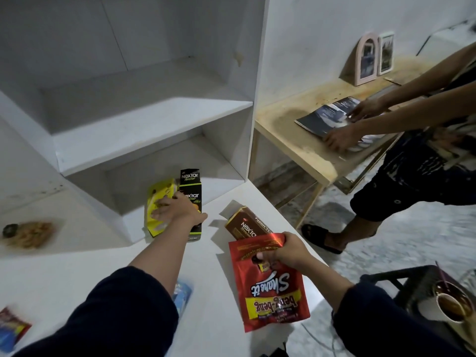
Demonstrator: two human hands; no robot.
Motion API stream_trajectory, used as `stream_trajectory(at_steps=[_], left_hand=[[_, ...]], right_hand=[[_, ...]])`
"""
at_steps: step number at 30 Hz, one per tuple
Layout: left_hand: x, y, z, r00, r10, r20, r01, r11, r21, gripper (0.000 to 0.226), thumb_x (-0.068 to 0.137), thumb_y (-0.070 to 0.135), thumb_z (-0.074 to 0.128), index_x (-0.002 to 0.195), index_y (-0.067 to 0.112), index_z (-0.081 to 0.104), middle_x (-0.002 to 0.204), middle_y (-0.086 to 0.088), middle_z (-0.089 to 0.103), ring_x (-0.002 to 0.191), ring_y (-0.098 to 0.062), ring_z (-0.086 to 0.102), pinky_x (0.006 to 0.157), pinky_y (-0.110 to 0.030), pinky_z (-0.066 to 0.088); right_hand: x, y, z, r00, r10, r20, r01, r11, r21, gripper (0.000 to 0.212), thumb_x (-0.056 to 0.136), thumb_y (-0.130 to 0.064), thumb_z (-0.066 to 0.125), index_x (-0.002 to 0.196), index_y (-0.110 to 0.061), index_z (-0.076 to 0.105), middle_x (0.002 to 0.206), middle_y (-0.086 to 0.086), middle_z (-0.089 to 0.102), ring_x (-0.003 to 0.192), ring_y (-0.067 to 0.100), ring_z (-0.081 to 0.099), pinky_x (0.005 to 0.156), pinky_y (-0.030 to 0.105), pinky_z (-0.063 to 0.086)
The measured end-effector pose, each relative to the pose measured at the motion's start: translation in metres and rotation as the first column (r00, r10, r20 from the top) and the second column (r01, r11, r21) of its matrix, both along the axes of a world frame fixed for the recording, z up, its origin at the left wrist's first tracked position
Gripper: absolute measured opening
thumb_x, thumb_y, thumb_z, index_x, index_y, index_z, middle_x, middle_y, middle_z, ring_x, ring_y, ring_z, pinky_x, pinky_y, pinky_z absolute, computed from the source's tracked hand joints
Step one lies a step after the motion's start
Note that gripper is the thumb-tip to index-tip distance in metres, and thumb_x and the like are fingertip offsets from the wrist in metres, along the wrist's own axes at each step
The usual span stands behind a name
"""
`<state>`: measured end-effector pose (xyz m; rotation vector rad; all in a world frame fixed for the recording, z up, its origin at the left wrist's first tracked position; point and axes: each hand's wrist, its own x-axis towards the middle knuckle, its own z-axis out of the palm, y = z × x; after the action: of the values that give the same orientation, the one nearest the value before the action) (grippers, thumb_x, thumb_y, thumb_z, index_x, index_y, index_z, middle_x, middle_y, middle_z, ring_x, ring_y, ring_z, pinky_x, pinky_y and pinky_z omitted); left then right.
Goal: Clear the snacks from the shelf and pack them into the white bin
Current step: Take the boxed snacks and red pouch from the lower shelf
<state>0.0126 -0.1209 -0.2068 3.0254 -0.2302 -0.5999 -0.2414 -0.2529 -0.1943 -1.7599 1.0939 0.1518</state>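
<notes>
My left hand (pixel 173 207) reaches to the foot of the white shelf (pixel 144 140), its fingers spread over a yellow snack pouch (pixel 156 202) and a black Nextar box (pixel 190 186); whether it grips them I cannot tell. My right hand (pixel 286 249) pinches the top of a red Beng-Beng Share It pouch (pixel 270 289), which hangs upside down over the white counter (pixel 219 338). A brown Nextar box (pixel 247 224) lies just behind that pouch. The white bin is out of sight.
A clear bag of brown snacks (pixel 31 233) lies on the left ledge. A blue packet (pixel 183 295) and a red-and-blue packet (pixel 11 328) lie near the front. At right another person handles books on a wooden table (pixel 296 140). A cup (pixel 450 307) stands on a dark stool.
</notes>
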Motion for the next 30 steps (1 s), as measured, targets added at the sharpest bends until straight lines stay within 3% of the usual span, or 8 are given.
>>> stream_trajectory(at_steps=[5,9,13,18,21,25,30], left_hand=[[-0.010,0.010,0.002,0.997,0.039,-0.063,-0.041,0.999,-0.025,0.107,0.059,0.049,0.078,0.142,0.007,0.025,0.151,-0.032,0.009,0.133,-0.059,0.019,0.104,-0.061,0.032],[-0.023,0.024,-0.001,1.000,-0.007,0.022,0.008,0.999,-0.031,0.092,0.048,0.043,0.075,0.127,0.009,0.040,0.139,-0.028,0.034,0.120,-0.050,0.041,0.096,-0.054,0.042],[-0.043,0.040,0.016,0.998,-0.010,0.059,0.022,0.981,-0.190,0.080,0.042,0.050,0.073,0.109,0.014,0.050,0.112,-0.012,0.056,0.104,-0.031,0.054,0.084,-0.041,0.052],[-0.090,0.057,0.054,0.991,0.032,0.128,0.014,0.938,-0.346,0.083,0.049,0.054,0.077,0.115,0.012,0.048,0.118,-0.011,0.052,0.109,-0.029,0.054,0.084,-0.039,0.051],[-0.126,0.073,0.074,0.969,0.117,0.216,0.002,0.875,-0.485,0.082,0.054,0.057,0.074,0.118,0.013,0.046,0.123,-0.009,0.050,0.108,-0.031,0.056,0.084,-0.041,0.051],[-0.181,0.102,0.096,0.918,0.260,0.298,0.004,0.748,-0.664,0.074,0.057,0.055,0.074,0.115,0.017,0.050,0.116,-0.004,0.057,0.102,-0.026,0.058,0.082,-0.040,0.052],[-0.247,0.155,0.103,0.864,0.445,0.237,-0.088,0.596,-0.798,0.070,0.054,0.051,0.079,0.110,0.020,0.051,0.105,0.002,0.061,0.094,-0.021,0.060,0.079,-0.035,0.051]], right_hand=[[-0.007,0.005,-0.001,1.000,0.005,0.026,-0.005,1.000,0.017,0.059,0.042,-0.041,0.093,0.090,-0.023,0.064,0.086,-0.002,0.074,0.077,0.014,0.071,0.077,0.035,0.059],[-0.012,0.008,0.003,0.996,0.013,0.091,-0.019,0.998,0.059,0.038,0.052,-0.032,0.092,0.081,-0.024,0.069,0.078,-0.003,0.074,0.069,0.012,0.071,0.068,0.026,0.057],[-0.014,0.008,0.008,0.988,-0.021,0.150,-0.001,0.989,0.145,0.051,0.047,-0.038,0.093,0.090,-0.017,0.074,0.081,0.003,0.076,0.072,0.021,0.074,0.079,0.039,0.059],[-0.024,0.010,0.026,0.968,-0.081,0.238,0.020,0.968,0.249,0.051,0.055,-0.030,0.090,0.096,-0.008,0.069,0.085,0.010,0.076,0.074,0.027,0.074,0.076,0.040,0.060],[-0.034,0.013,0.036,0.956,-0.080,0.284,-0.001,0.961,0.275,0.050,0.061,-0.031,0.088,0.098,-0.006,0.067,0.085,0.011,0.075,0.070,0.026,0.074,0.065,0.033,0.060],[-0.054,0.023,0.049,0.945,-0.040,0.324,-0.060,0.954,0.292,0.053,0.060,-0.035,0.087,0.099,-0.008,0.064,0.087,0.011,0.075,0.070,0.027,0.074,0.070,0.039,0.060],[-0.076,0.054,0.061,0.928,0.028,0.372,-0.151,0.940,0.305,0.052,0.059,-0.033,0.088,0.097,-0.006,0.065,0.089,0.014,0.074,0.073,0.031,0.073,0.067,0.038,0.060]])
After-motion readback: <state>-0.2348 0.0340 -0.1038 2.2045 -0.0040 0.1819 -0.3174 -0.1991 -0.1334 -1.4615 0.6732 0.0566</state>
